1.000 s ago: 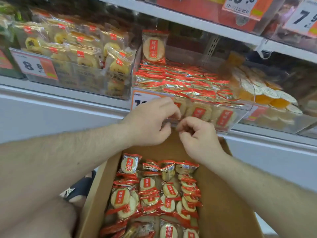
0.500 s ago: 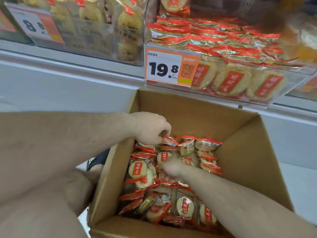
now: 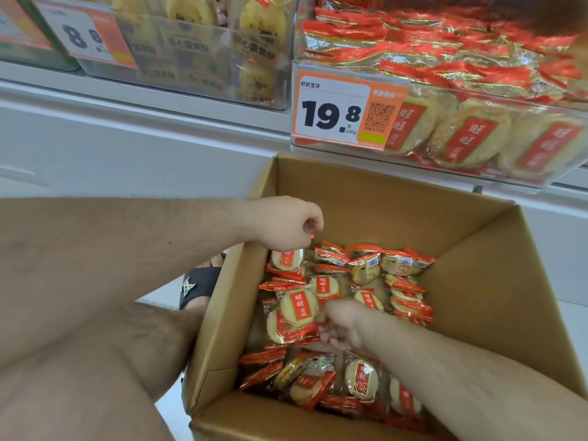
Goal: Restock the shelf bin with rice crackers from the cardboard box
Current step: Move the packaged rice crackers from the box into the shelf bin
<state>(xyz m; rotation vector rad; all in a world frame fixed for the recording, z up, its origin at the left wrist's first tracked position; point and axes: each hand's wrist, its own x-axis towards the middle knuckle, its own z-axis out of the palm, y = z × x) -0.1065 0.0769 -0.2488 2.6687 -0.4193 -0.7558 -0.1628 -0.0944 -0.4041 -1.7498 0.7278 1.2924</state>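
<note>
Left hand (image 3: 283,222) pinches a cracker pack (image 3: 288,259) at the cardboard box's (image 3: 477,281) top-left, right hand (image 3: 342,326) grip curled onto mid-pile packs; gather several, lift clear to shelf bin (image 3: 477,173)

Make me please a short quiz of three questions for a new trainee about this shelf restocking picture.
1. True or false: the cardboard box holds no more rice crackers.
2. What is the left hand doing?
A. Pinching the red edge of a cracker packet at the far left of the box
B. Pressing on the price tag
C. Resting on the shelf bin
3. Fill in: the price tag on the shelf bin reads ____.

Key:
1. False; many packets lie inside.
2. A.
3. 19.8. The right hand also reaches among the packets, its fingers curled on one.
</note>
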